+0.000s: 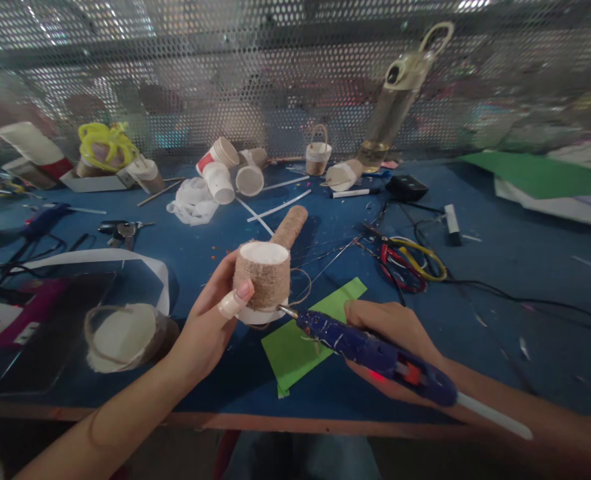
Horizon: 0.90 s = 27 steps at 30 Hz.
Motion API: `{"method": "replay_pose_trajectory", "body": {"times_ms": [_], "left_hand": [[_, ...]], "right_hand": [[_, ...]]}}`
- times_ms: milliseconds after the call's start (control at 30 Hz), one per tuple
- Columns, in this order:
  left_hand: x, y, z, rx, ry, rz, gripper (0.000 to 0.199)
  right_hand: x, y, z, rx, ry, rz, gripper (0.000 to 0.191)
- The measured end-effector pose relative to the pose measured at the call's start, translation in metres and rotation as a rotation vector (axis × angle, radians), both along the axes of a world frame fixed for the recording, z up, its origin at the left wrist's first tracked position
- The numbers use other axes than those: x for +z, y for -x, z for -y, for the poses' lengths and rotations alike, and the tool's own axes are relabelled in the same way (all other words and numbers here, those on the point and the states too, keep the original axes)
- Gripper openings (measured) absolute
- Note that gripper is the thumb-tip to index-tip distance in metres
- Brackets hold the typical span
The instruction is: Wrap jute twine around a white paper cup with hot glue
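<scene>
A paper cup wrapped in brown twine is in my left hand, upright, with my thumb across its front and a bandage on the thumb. My right hand is closed around a dark blue glue gun. The gun's metal tip meets the lower right edge of the twine wrapping, just above the cup's white rim. A white glue stick sticks out of the gun's back end. Loose twine curls at the cup's right side. Behind the cup lies a twine-wrapped roll.
Green paper lies under the gun. Scissors and black cables are to the right. At the left are another twine-wrapped cup and a dark phone. Cups and a tall bottle stand along the perforated metal screen.
</scene>
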<state>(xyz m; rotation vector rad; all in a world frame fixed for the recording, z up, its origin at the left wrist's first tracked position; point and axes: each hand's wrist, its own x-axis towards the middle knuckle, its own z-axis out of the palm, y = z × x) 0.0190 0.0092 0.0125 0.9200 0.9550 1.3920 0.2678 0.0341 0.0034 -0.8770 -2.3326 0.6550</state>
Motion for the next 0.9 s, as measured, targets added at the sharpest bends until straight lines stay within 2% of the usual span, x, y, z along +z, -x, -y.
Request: {"method": "replay_pose_trajectory", "body": {"times_ms": [500, 700, 900], "left_hand": [[0.0036, 0.0027, 0.0005, 0.009, 0.024, 0.014, 0.035], [0.0037, 0.0035, 0.0006, -0.008, 0.022, 0.005, 0.031], [0.0030, 0.0015, 0.0004, -0.010, 0.037, -0.011, 0.037]], "right_hand": [[0.0042, 0.0007, -0.0051, -0.006, 0.083, -0.091, 0.027], [0.0024, -0.0008, -0.0045, 0.000, 0.085, -0.073, 0.029], [0.0022, -0.0001, -0.0024, 0.005, 0.041, -0.070, 0.027]]}}
